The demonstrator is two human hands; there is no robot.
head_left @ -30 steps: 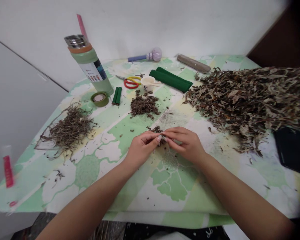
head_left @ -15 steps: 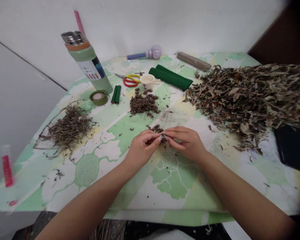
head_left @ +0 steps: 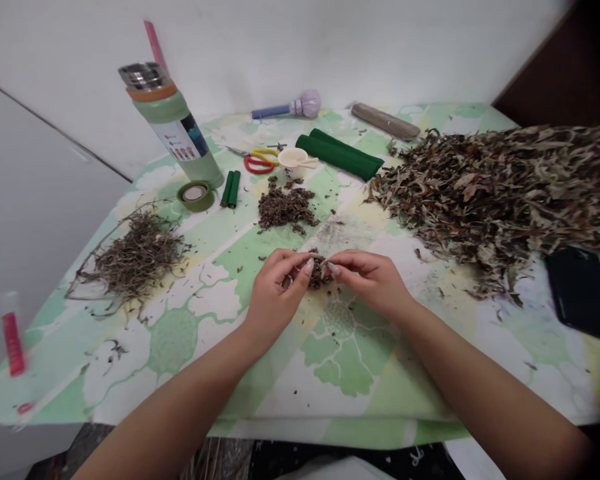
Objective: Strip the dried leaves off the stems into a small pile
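Just above the tablecloth, my left hand [head_left: 281,283] is closed in a pinch, thumb against fingertips. Facing it, my right hand [head_left: 367,277] pinches in the same way, its fingertips a short gap apart from the left ones. Whatever lies between the fingers of either hand is too small to make out. A small heap of crumbled dried leaf [head_left: 321,272] lies on the cloth between and below the fingertips. Beyond it sits a larger pile of crumbled dried leaf [head_left: 286,208]. To the right spreads a big mound of whole dried leaves [head_left: 505,190].
A tangle of dry stems [head_left: 135,257] lies left, near a green bottle [head_left: 183,140] and its cap [head_left: 195,195]. Scissors [head_left: 260,162], a paper cup [head_left: 293,162], green rolls [head_left: 340,153] and a wrapped brown stick [head_left: 385,121] are farther back. A black phone [head_left: 583,293] is at right.
My fingertips have moved apart from where they met, the left hand shifting left. More of the small crumbled heap shows between them. The camera view has shifted slightly.
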